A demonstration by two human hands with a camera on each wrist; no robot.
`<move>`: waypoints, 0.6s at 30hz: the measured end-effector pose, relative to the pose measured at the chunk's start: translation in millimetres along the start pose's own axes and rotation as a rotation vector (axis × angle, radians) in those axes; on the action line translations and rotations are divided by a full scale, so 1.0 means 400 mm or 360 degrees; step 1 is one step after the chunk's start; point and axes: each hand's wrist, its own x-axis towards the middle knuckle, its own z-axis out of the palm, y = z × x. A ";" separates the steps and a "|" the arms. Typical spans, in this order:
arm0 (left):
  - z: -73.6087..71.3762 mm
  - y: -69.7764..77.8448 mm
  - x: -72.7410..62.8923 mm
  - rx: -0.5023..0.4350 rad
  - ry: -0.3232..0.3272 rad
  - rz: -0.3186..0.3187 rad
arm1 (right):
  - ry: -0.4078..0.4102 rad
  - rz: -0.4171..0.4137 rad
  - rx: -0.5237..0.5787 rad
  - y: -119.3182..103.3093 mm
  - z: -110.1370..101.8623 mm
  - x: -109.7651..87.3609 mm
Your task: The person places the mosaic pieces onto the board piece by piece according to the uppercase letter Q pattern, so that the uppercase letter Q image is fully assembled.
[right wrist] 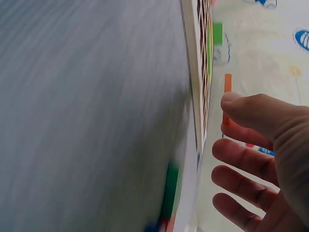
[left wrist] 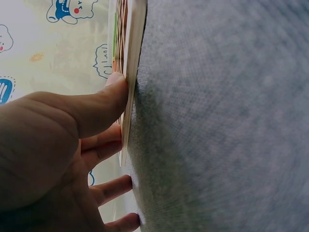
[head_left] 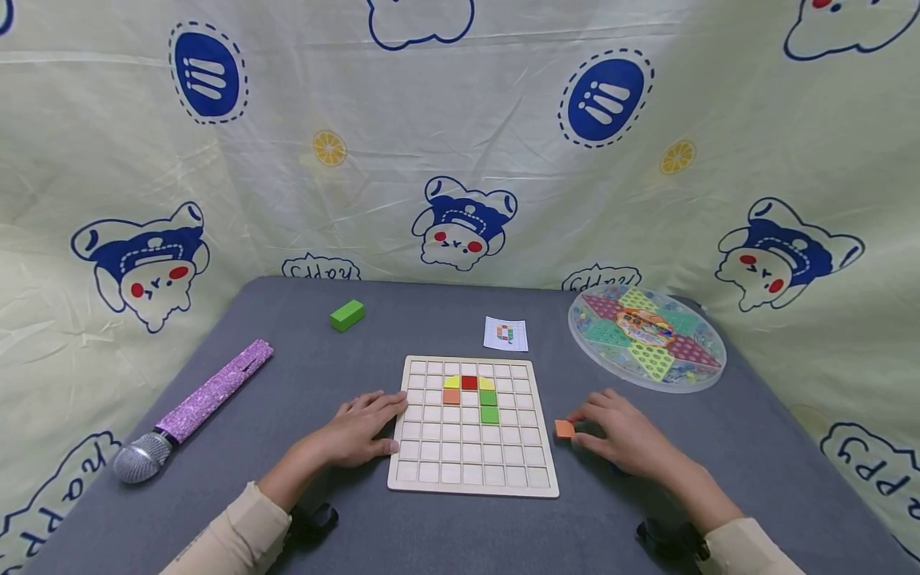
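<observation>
A pale wooden grid board (head_left: pixel 470 473) lies on the grey table. On it sit a red square tile (head_left: pixel 469 383), two yellow tiles (head_left: pixel 451 382), an orange tile (head_left: pixel 451 396) and two green tiles (head_left: pixel 489 414). My left hand (head_left: pixel 362 431) rests against the board's left edge, its fingers fairly straight; thumb and fingertips touch the rim in the left wrist view. To the right of the board, my right hand (head_left: pixel 621 434) pinches another orange tile (right wrist: pixel 228 83) between thumb and index finger, held apart from the board. The other right fingers are loosely bent.
A small printed pattern card (head_left: pixel 506 334) lies behind the board. A green block (head_left: pixel 347 316) stands at the back left, a glittery purple microphone (head_left: pixel 216 390) at the left. A round Chinese checkers set (head_left: pixel 611 359) occupies the back right. A patterned cloth (head_left: pixel 388 224) hangs behind the table.
</observation>
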 end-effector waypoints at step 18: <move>0.000 -0.001 -0.001 -0.0004 0.0027 0.0025 | 0.0059 -0.0324 -0.0030 -0.189 0.060 0.184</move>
